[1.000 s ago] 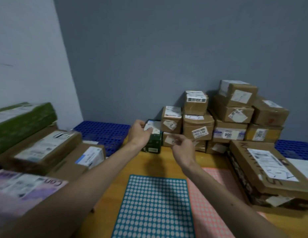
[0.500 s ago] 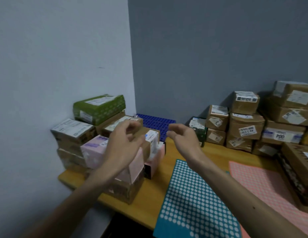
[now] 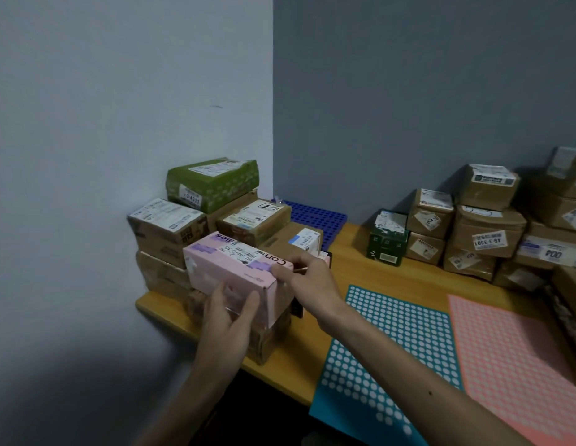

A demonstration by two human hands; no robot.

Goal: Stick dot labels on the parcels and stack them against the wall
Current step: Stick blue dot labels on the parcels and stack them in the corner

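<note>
A pink parcel (image 3: 228,268) with a white shipping label lies on top of the left pile of parcels on the wooden table (image 3: 315,342). My left hand (image 3: 228,320) grips its near end, thumb on the corner. My right hand (image 3: 307,278) holds its far right edge, fingers curled over the top. A teal dot-label sheet (image 3: 389,349) and a pink dot-label sheet (image 3: 511,352) lie flat to the right. A stack of labelled brown parcels (image 3: 486,233) stands against the back wall.
The left pile holds a green parcel (image 3: 212,183) and several brown boxes (image 3: 167,230) against the left wall. A dark green box (image 3: 388,239) sits beside the back stack. A blue plastic grid (image 3: 315,217) lies in the corner. The table's near edge drops off below my arms.
My view swung left from the back stack to the left pile. Both hands moved from mid-air onto the pink parcel and now hold it at two ends.
</note>
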